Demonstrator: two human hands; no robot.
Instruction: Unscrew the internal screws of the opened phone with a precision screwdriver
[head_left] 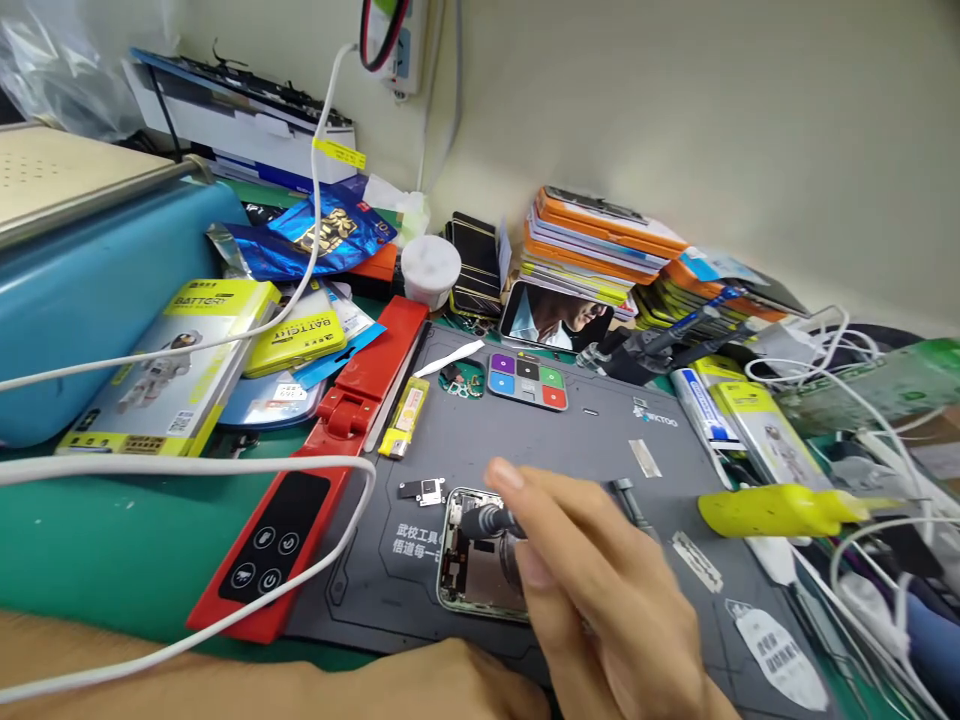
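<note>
An opened phone [469,560] lies on the dark grey work mat [600,440], its inner parts showing. My right hand [600,590] is shut on a dark screwdriver [487,522] whose tip points into the phone's upper part. My left hand [360,690] reaches in along the bottom edge, just below the phone; its fingers are hidden behind my right hand. A small metal bracket [424,490] lies on the mat just left of the phone.
A red folding device [315,480] and a yellow lighter [405,418] lie left of the mat. A coloured screw tray [527,381], a yellow-handled tool [780,510], battery boxes [172,365], white cables [187,465], stacked phone cases [600,245] and a blue machine [82,260] crowd around.
</note>
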